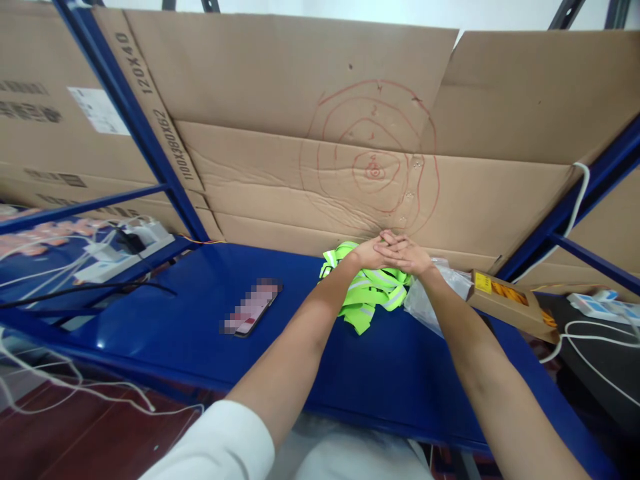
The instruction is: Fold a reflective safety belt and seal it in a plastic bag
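The left hand and right hand reach forward on stretched arms, fingers extended and laced across each other, with nothing visible in their grip. Just below and behind them, the bright green reflective gear lies bunched on the blue surface, its strips crossing and overlapping. Whether the hands brush it, I cannot tell.

As for how far things have come, the gear reads as neither folded nor laid out flat, and it is not on a body; any ordering of it seems yet to be done. A clear plastic bag lies crumpled just right of the hands, beside the gear and not around it. Farther right sits a cardboard box; well to the left, a phone lies apart, with neither hand near it.
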### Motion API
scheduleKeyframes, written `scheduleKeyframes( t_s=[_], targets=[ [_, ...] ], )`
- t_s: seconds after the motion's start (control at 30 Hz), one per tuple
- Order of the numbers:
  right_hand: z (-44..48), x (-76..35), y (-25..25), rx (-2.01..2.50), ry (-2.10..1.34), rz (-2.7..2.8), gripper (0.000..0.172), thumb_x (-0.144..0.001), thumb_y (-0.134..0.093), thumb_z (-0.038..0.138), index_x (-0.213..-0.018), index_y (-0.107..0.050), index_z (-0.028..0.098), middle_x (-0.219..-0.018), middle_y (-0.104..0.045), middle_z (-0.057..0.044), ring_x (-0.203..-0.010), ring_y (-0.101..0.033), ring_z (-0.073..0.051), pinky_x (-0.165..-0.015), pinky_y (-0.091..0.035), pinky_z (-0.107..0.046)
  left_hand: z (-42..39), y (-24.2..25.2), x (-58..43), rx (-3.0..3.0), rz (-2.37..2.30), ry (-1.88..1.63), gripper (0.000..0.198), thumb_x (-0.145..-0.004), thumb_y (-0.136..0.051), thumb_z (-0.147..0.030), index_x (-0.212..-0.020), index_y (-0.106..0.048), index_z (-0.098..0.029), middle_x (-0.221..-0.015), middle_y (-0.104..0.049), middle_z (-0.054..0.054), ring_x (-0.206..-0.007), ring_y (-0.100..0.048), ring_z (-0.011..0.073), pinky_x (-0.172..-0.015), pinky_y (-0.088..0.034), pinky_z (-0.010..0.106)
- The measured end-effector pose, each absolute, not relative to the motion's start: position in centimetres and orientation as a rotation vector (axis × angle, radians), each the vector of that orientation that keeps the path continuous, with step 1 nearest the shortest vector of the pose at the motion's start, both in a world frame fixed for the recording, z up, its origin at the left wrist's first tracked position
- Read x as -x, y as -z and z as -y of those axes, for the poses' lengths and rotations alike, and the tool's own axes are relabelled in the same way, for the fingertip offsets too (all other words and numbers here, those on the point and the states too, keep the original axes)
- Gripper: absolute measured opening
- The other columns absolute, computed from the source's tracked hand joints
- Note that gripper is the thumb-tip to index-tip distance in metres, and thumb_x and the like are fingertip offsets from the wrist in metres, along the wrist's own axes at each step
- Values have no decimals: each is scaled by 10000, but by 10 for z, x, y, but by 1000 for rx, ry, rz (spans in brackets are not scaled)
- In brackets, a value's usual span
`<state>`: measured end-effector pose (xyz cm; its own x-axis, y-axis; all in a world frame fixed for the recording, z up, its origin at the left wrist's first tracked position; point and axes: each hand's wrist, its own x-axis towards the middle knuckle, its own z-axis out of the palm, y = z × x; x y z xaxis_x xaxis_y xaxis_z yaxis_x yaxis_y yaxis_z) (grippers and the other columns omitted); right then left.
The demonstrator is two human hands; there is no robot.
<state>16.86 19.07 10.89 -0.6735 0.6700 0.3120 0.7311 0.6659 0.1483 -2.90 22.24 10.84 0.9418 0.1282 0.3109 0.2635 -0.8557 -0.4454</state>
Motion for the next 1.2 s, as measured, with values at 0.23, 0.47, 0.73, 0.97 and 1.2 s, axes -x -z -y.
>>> scheduleKeyframes(
  t_s=[0.23,0.47,0.73,0.97,1.2],
  targets=[
    [-187,-169,-117,1147,369,2651,506,-982,-538,169,-1479,-618,221,-1705,-312,-103,-1609,-294,-255,-1302,-260,-471,-222,-111,29,2559,282,385,628,-989,-471,-109,-1542,-511,-403,-1705,-381,40,-1574,-370,292,-1239,-368,622],
    [-185,-167,-119,1174,350,2669,547,-992,-480,126,-1528,-568,189,-1722,-260,-109,-1613,-272,-272,-1301,-230,-499,-224,-112,28,2552,269,368,693,-980,-490,-87,-1569,-450,-449,-1733,-325,22,-1578,-364,294,-1259,-321,644],
    [-185,-164,-121,1186,378,2662,543,-968,-490,143,-1496,-607,188,-1703,-325,-114,-1582,-343,-270,-1280,-292,-479,-221,-115,30,2547,267,357,538,-1023,-537,-254,-1535,-520,-418,-1730,-329,63,-1606,-296,347,-1234,-326,672],
    [-186,-166,-117,1186,466,2612,531,-936,-577,246,-1463,-640,240,-1683,-388,-85,-1528,-428,-262,-1234,-380,-399,-212,-117,32,2534,290,372,548,-1035,-543,-292,-1568,-481,-403,-1721,-344,92,-1578,-355,354,-1208,-386,640],
    [-152,-164,-116,1101,597,2487,605,-1003,-561,434,-1584,-478,288,-1705,-341,-116,-1553,-399,-313,-1264,-324,-576,-169,-123,40,2482,464,477,744,-1001,-594,-247,-1652,-281,-428,-1791,-84,86,-1557,-401,349,-1203,-429,562]
  ],
)
